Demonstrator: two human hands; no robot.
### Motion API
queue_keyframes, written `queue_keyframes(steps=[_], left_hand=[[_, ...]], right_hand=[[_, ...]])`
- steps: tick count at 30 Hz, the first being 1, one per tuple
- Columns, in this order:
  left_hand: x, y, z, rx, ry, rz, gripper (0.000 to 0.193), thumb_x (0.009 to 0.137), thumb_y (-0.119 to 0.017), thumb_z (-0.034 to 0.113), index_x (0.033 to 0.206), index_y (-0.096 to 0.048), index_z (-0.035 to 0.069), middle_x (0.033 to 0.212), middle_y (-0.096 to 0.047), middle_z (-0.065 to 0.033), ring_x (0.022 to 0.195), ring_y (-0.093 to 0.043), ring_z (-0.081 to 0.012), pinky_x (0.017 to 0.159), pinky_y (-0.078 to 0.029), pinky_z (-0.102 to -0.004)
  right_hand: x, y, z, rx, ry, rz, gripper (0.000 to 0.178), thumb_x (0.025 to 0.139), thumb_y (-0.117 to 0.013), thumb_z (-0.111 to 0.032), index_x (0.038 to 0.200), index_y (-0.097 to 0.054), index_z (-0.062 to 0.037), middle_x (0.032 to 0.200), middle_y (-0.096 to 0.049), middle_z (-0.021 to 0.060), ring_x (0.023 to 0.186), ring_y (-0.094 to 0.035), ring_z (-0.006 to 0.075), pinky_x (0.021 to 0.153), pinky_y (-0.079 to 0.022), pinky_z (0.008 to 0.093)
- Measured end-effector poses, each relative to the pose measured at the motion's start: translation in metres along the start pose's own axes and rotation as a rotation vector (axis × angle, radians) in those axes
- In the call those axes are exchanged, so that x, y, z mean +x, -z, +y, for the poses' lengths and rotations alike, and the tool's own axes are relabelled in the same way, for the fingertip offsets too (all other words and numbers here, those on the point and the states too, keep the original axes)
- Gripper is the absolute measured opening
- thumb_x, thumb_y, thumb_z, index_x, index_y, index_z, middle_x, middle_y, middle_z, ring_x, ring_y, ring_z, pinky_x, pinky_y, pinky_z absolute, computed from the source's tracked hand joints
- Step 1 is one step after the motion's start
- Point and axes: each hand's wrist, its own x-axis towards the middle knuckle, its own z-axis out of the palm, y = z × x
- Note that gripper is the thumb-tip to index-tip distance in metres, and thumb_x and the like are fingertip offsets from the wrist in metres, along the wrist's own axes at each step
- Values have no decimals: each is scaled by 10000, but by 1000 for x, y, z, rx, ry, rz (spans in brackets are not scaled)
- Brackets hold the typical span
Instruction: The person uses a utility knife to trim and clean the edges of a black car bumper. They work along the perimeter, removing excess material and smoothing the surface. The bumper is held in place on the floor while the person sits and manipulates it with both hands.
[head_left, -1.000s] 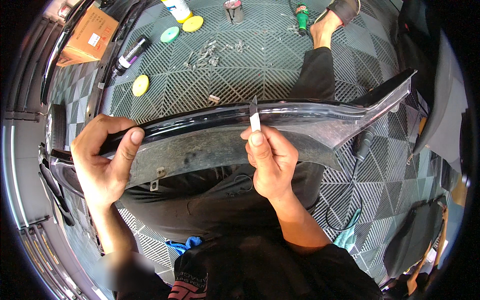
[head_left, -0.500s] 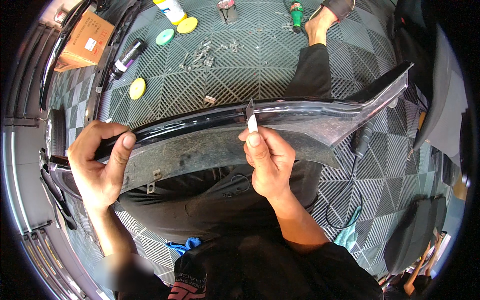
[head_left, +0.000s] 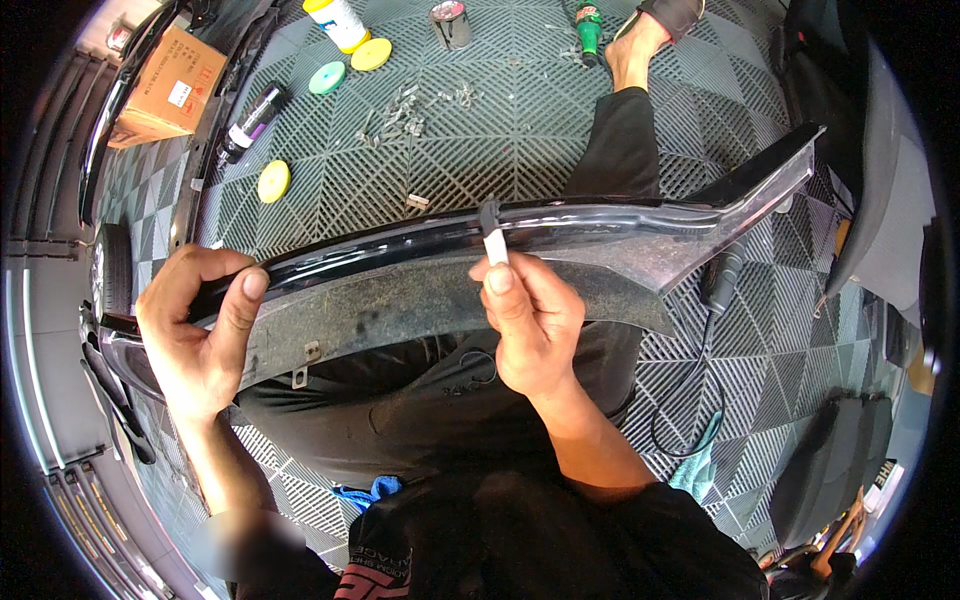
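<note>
some fingers of the left hand (head_left: pixel 190 338) are hidden behind the black trim (head_left: pixel 365 250). the right hand (head_left: pixel 532 325) covers the lower end of the white strip (head_left: pixel 495 246). beyond the fingers, grey scraps (head_left: pixel 404 116) are too small to identify; the top edge cuts off a white bottle (head_left: pixel 333 20).

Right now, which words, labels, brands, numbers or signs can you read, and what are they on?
I won't copy print, but it shows here:
Cardboard box: dark print, plus a white label too small to read.
Black shirt: grey and red lettering.
White object at right: dark letters.
Green bottle, black bottle, white-and-yellow container: labels too small to read.
</note>
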Motion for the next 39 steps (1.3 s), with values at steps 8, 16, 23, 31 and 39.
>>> queue_keyframes(steps=[8,16,23,31,39], left_hand=[[-1,0,1,-1,10,-5,204,860,-784,157,863,-683,-21,793,-689,-106,708,-632,-190,688,-480,-300],[-1,1,1,14,-9,-5,203,863,-777,154,865,-685,-27,796,-695,-113,712,-642,-195,694,-486,-302],[-1,2,0,23,-22,-15,208,865,-774,160,862,-683,-27,798,-698,-114,714,-646,-201,700,-490,-310],[-1,2,1,30,-20,-8,207,875,-767,158,860,-680,-29,803,-699,-112,717,-646,-205,708,-488,-309],[-3,2,-3,16,6,-44,228,936,-719,175,897,-663,-43,829,-662,-87,760,-573,-154,737,-444,-282]], right_hand=[[5,-9,-1,-56,92,-51,302,1039,-612,-237,998,-671,57,661,-497,-52,560,-380,16,501,-287,206],[2,4,3,65,-16,13,244,1024,-636,-181,1000,-693,55,658,-504,-59,597,-403,16,515,-319,219],[2,11,3,71,-23,2,262,1028,-633,-196,986,-688,57,666,-502,-57,602,-395,21,521,-316,223],[2,18,5,95,-34,73,266,1029,-632,-203,979,-688,52,668,-497,-62,603,-392,19,524,-308,216],[8,35,0,200,-46,89,318,1032,-630,-267,976,-683,42,652,-491,-52,553,-375,14,483,-278,208]])
